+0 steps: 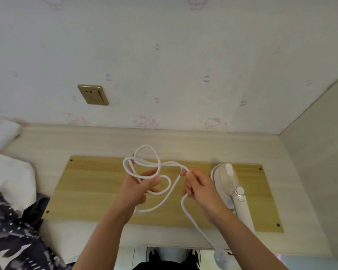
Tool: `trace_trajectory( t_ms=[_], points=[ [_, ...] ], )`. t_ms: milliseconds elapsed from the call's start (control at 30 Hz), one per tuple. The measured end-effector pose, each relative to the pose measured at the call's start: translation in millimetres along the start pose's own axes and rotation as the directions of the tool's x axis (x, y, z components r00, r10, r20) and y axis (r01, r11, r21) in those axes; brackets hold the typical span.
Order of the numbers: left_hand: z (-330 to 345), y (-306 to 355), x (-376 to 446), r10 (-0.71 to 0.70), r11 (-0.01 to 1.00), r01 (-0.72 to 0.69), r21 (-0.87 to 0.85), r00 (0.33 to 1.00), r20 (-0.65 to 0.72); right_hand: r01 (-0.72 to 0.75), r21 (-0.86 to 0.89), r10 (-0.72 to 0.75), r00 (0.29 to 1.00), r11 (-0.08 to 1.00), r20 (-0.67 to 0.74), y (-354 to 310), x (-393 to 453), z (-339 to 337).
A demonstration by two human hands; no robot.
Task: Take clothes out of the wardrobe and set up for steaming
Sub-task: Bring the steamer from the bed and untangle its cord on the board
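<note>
1. the left hand [142,182] held several loops of the white cord [165,199] draped over its curled fingers, above the wooden board [90,188] on the tabletop [53,141].
2. the right hand [198,187] pinched the same cord at its fingertips, just right of the loops.
3. the steamer [231,189] lay on the board just beyond the right hand, handle pointing toward the person.
4. the cord trailed down off the front edge; its plug looked blurred.
5. the wall socket [93,94] sat up and left, nearer the left hand, so i guessed the plug would travel that way.
</note>
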State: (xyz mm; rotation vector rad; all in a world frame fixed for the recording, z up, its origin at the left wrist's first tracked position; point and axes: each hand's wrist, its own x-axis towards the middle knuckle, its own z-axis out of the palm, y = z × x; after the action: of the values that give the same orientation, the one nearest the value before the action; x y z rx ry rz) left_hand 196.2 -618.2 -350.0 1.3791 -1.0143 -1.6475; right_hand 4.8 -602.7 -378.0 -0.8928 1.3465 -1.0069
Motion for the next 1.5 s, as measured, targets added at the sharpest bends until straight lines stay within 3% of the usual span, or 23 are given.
trace_trajectory(
  t_ms=[100, 300, 567, 633, 700, 800, 900, 1000, 1033, 1100, 1167, 1333, 1500],
  points=[
    [-13.0, -5.9, 1.9, 0.005, 1.0, -0.005, 0.016, 1.0, 0.002, 0.001, 0.194, 0.0, 1.0, 0.981, -0.006, -8.8, 4.2, -3.6],
    [-42.7, -4.0, -1.9, 0.074, 0.997, -0.078, -0.023, 0.988, -0.137, 0.051, 0.299, -0.027, 0.996, 0.953, -0.085, -32.5, 8.0, -25.6],
    [-63.6, 26.4, 0.2, 0.133, 0.975, -0.183, -0.123, 0.933, -0.333, -0.088, 0.186, 0.141, 0.946, 0.979, -0.293, -23.5, 23.5, -46.2],
    [-65.0, 32.5, -2.0, 0.142, 0.96, -0.219, -0.174, 0.918, -0.371, -0.121, 0.054, 0.132, 0.929, 0.991, -0.345, -15.0, 29.7, -54.4],
    [-65.1, 36.3, -5.5, 0.181, 0.953, -0.257, -0.158, 0.907, -0.381, -0.154, -0.356, 0.01, 0.927, 0.922, -0.374, -6.8, 36.7, -65.2],
    [-54.2, 41.0, -10.4, 0.261, 0.95, -0.301, -0.082, 0.911, -0.318, -0.187, -0.747, -0.026, 0.964, 0.638, -0.264, -4.5, 39.5, -67.0],
    [-32.7, 44.7, -12.6, 0.302, 0.942, -0.328, -0.069, 0.919, -0.254, -0.118, -0.854, -0.051, 0.985, 0.507, -0.166, -11.9, 33.9, -46.6],
    [-9.3, 46.5, -11.6, 0.324, 0.928, -0.353, -0.116, 0.922, -0.214, 0.239, -0.83, -0.184, 0.969, 0.504, 0.167, -23.6, 19.2, -6.2],
    [-1.6, 47.6, -11.7, 0.326, 0.924, -0.356, -0.138, 0.923, -0.204, 0.311, -0.786, -0.153, 0.95, 0.534, 0.272, -26.6, 13.1, 8.8],
    [11.9, 51.1, -12.5, 0.332, 0.917, -0.364, -0.164, 0.924, -0.191, 0.316, -0.689, -0.023, 0.917, 0.652, 0.399, -28.0, 3.3, 35.3],
    [20.7, 54.8, -13.2, 0.346, 0.914, -0.374, -0.159, 0.921, -0.178, 0.322, -0.625, 0.01, 0.884, 0.711, 0.467, -26.7, -0.9, 51.6],
    [24.7, 56.3, -8.9, 0.386, 0.903, -0.413, -0.114, 0.9, -0.204, 0.383, -0.534, -0.078, 0.859, 0.753, 0.506, -17.5, 0.9, 54.2],
    [6.6, 55.2, 0.5, 0.33, 0.94, -0.339, 0.035, 0.88, -0.342, 0.421, -0.553, -0.07, 0.835, 0.719, 0.545, -1.1, 9.2, 29.2]
  ],
)
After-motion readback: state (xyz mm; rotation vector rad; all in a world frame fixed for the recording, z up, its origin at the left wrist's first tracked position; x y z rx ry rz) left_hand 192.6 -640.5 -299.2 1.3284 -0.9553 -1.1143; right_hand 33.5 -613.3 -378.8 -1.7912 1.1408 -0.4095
